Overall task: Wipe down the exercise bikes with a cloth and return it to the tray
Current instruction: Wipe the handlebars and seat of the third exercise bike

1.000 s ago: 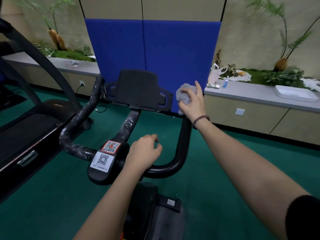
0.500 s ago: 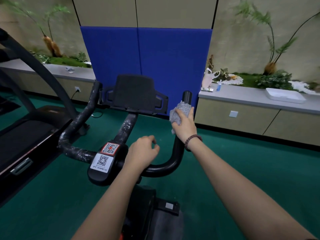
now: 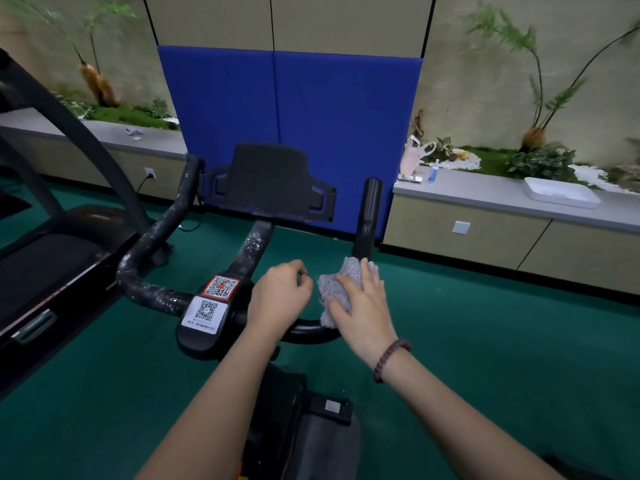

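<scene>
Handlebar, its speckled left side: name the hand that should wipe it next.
Right. The right hand holds the cloth against the handlebar at its right bend, so it likely only has to slide across; the left hand sits curled on the bar's middle with no cloth.

Left grip curled (right grip palm-down)

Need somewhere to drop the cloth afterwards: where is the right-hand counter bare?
The counter is bare between the small blue bottle and the white tray, and along its front edge. Its left end is crowded: pink bag, bottle. Plants fill the back.
</scene>
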